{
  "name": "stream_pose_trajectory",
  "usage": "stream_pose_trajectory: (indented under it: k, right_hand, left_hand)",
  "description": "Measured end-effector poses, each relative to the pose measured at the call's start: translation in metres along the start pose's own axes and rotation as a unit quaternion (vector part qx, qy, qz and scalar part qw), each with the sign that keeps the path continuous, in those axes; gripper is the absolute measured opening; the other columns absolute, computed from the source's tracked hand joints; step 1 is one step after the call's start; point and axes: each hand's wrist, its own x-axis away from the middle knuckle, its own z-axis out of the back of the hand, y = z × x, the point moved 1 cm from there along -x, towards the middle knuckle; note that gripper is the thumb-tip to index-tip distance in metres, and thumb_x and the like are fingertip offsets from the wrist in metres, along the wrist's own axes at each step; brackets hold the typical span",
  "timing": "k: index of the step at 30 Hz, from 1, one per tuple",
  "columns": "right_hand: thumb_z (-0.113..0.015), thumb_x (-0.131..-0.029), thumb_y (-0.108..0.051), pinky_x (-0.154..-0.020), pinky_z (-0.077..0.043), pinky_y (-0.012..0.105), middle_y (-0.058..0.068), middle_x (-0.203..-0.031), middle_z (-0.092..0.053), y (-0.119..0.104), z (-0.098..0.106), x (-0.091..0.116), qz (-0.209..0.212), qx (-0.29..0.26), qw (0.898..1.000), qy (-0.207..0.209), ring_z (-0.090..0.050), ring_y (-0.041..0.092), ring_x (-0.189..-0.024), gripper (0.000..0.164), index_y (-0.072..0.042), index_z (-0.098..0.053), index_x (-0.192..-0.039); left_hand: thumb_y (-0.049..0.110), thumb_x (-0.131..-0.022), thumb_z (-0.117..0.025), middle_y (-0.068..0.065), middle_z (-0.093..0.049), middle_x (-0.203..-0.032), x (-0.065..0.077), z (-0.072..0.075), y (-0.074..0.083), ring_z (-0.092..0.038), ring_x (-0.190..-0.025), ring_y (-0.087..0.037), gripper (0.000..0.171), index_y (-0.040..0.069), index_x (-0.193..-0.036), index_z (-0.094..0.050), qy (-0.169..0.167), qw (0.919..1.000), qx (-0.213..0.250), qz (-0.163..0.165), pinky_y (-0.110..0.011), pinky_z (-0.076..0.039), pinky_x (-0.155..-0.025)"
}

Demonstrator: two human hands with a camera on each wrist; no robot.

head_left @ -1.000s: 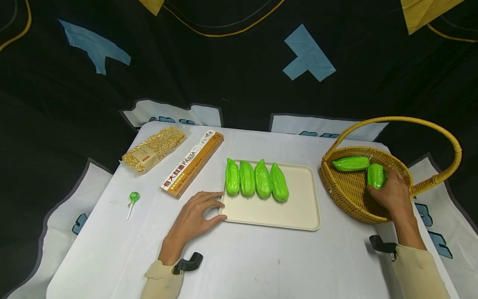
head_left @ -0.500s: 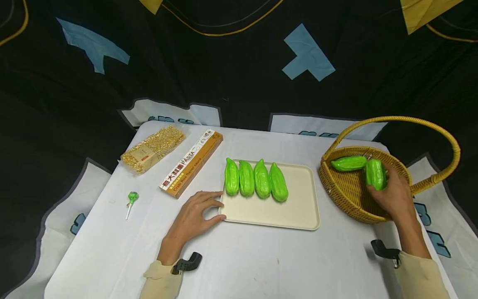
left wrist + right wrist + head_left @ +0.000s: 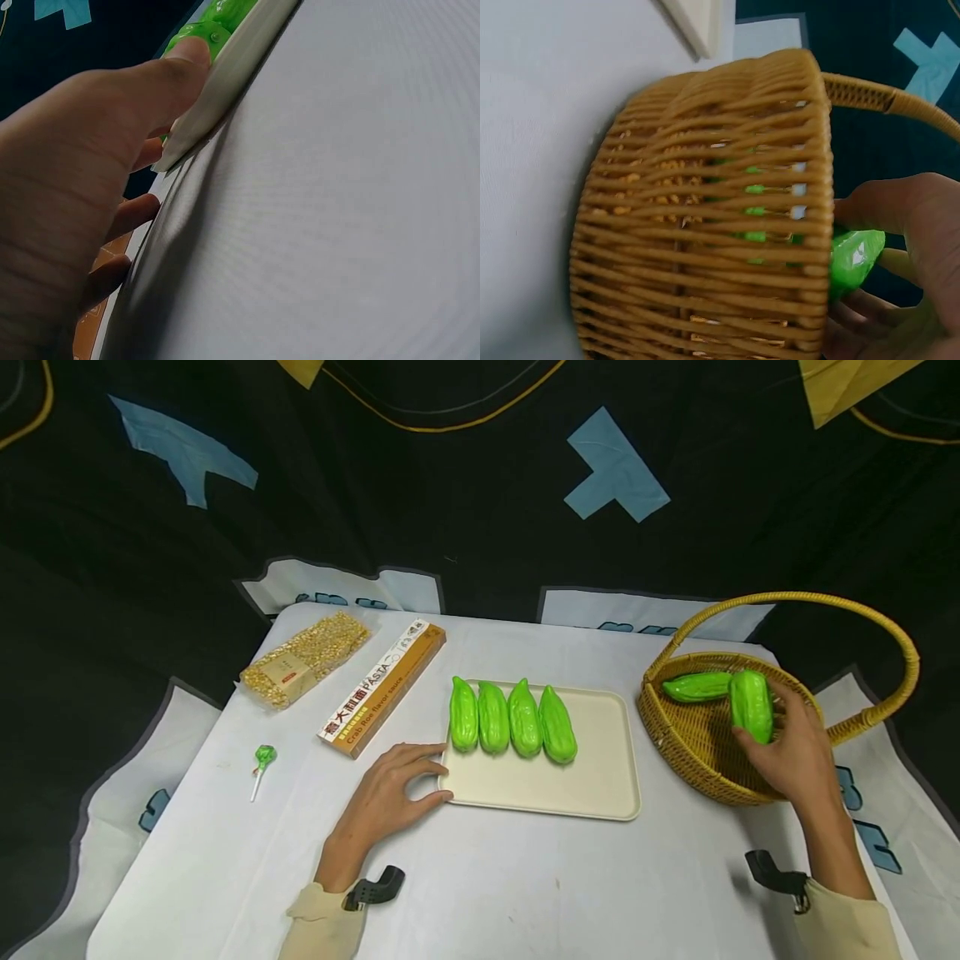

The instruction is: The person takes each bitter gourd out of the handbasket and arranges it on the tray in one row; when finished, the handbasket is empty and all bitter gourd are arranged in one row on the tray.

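In the head view, my right hand (image 3: pixel 795 752) grips a bright green, ridged bitter melon (image 3: pixel 751 706) at the right side of the wicker basket (image 3: pixel 678 747). Its end shows above the basket rim in the right wrist view, between thumb and fingers. Another bitter melon (image 3: pixel 696 687) lies inside, towards the back. My left hand (image 3: pixel 386 793) rests at the left edge of a cream tray (image 3: pixel 600 777), fingers spread and thumb at the near corner. Several bitter melons (image 3: pixel 493 718) lie side by side on the tray's left half. The left wrist view has the thumb (image 3: pixel 187 64) over the tray rim.
A pasta box (image 3: pixel 384 689) lies left of the tray, with a clear bag of yellow kernels (image 3: pixel 307 660) beyond it. Near the table's left edge is a green lollipop (image 3: pixel 262 768). The basket's tall handle (image 3: pixel 810 600) arches over its opening.
My right hand has drawn the gripped bitter melon up within the basket and turned it, so more of its length shows. The left hand and tray stay in place.
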Motion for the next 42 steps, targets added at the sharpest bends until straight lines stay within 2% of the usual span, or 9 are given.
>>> stream_pose_trajectory:
  k: [15, 22, 24, 28, 31, 32, 35, 39, 42]
  right_hand:
    - [-0.083, -0.092, -0.01, -0.094, -0.053, 0.074, 0.038, -0.148, -0.049, -0.028, 0.003, 0.019, 0.031, -0.044, 0.998, 0.042, -0.054, 0.06, -0.127, 0.092, 0.0, -0.03, -0.166]
    - [-0.085, -0.093, -0.016, -0.093, -0.056, 0.068, 0.035, -0.149, -0.05, -0.038, 0.002, 0.024, 0.029, -0.045, 0.998, 0.036, -0.056, 0.054, -0.126, 0.093, -0.004, -0.03, -0.167]
    - [-0.085, -0.093, -0.017, -0.092, -0.061, 0.057, 0.033, -0.149, -0.051, -0.042, 0.002, 0.026, 0.032, -0.044, 0.998, 0.033, -0.057, 0.053, -0.126, 0.093, -0.006, -0.031, -0.168]
    - [-0.087, -0.092, -0.015, -0.084, -0.056, 0.014, 0.032, -0.148, -0.052, -0.05, 0.002, 0.029, 0.047, -0.06, 0.997, 0.026, -0.059, 0.052, -0.125, 0.094, -0.007, -0.032, -0.167]
    - [-0.087, -0.091, -0.015, -0.082, -0.055, 0.011, 0.032, -0.145, -0.054, -0.055, 0.0, 0.032, 0.058, -0.068, 0.996, 0.024, -0.06, 0.051, -0.122, 0.093, -0.006, -0.034, -0.166]
    - [-0.087, -0.091, -0.016, -0.085, -0.06, 0.019, 0.033, -0.144, -0.055, -0.057, -0.001, 0.032, 0.06, -0.068, 0.996, 0.024, -0.061, 0.051, -0.122, 0.092, -0.005, -0.035, -0.166]
    - [-0.087, -0.091, -0.017, -0.086, -0.06, 0.024, 0.033, -0.142, -0.056, -0.061, -0.004, 0.035, 0.061, -0.065, 0.996, 0.025, -0.062, 0.051, -0.119, 0.092, -0.004, -0.036, -0.165]
    - [-0.087, -0.09, -0.015, -0.08, -0.039, 0.002, 0.033, -0.141, -0.057, -0.064, -0.008, 0.038, 0.065, -0.073, 0.995, 0.027, -0.062, 0.05, -0.116, 0.09, -0.004, -0.037, -0.165]
    - [-0.088, -0.089, -0.012, -0.08, -0.036, -0.003, 0.032, -0.139, -0.058, -0.068, -0.012, 0.042, 0.079, -0.086, 0.993, 0.032, -0.064, 0.049, -0.115, 0.089, -0.003, -0.039, -0.163]
  left_hand:
    - [0.04, -0.084, -0.094, 0.002, -0.07, -0.144, 0.001, 0.001, 0.0, -0.065, -0.128, -0.022, 0.035, 0.02, -0.11, -0.082, -0.002, 1.0, -0.004, 0.003, -0.043, -0.05, -0.114]
    - [0.04, -0.084, -0.094, 0.001, -0.07, -0.144, 0.001, 0.001, 0.0, -0.064, -0.128, -0.022, 0.035, 0.02, -0.11, -0.082, -0.003, 1.0, -0.004, 0.004, -0.042, -0.05, -0.113]
    - [0.04, -0.084, -0.094, 0.001, -0.07, -0.144, 0.0, 0.001, 0.0, -0.064, -0.128, -0.022, 0.036, 0.02, -0.111, -0.082, -0.004, 1.0, -0.005, 0.004, -0.042, -0.05, -0.113]
    - [0.041, -0.084, -0.094, 0.002, -0.069, -0.144, 0.0, 0.0, 0.0, -0.064, -0.129, -0.022, 0.036, 0.02, -0.111, -0.082, -0.006, 1.0, -0.004, 0.004, -0.042, -0.05, -0.113]
    - [0.04, -0.084, -0.094, 0.002, -0.07, -0.144, 0.0, 0.0, 0.0, -0.064, -0.129, -0.021, 0.035, 0.021, -0.111, -0.082, -0.004, 1.0, -0.005, 0.004, -0.042, -0.051, -0.113]
    - [0.04, -0.084, -0.094, 0.002, -0.07, -0.144, 0.0, 0.0, 0.0, -0.064, -0.128, -0.021, 0.035, 0.021, -0.111, -0.082, -0.003, 1.0, -0.006, 0.003, -0.042, -0.051, -0.113]
    - [0.039, -0.083, -0.095, 0.002, -0.07, -0.144, 0.0, 0.0, 0.0, -0.065, -0.128, -0.022, 0.035, 0.021, -0.111, -0.082, 0.0, 1.0, -0.004, -0.002, -0.042, -0.051, -0.113]
    - [0.038, -0.083, -0.095, 0.001, -0.07, -0.144, -0.001, -0.001, 0.0, -0.065, -0.128, -0.023, 0.035, 0.02, -0.11, -0.082, 0.003, 1.0, 0.001, -0.008, -0.043, -0.051, -0.112]
    - [0.038, -0.083, -0.094, 0.0, -0.07, -0.144, 0.0, 0.0, 0.0, -0.065, -0.129, -0.023, 0.035, 0.019, -0.11, -0.082, 0.002, 1.0, 0.003, -0.008, -0.044, -0.051, -0.113]
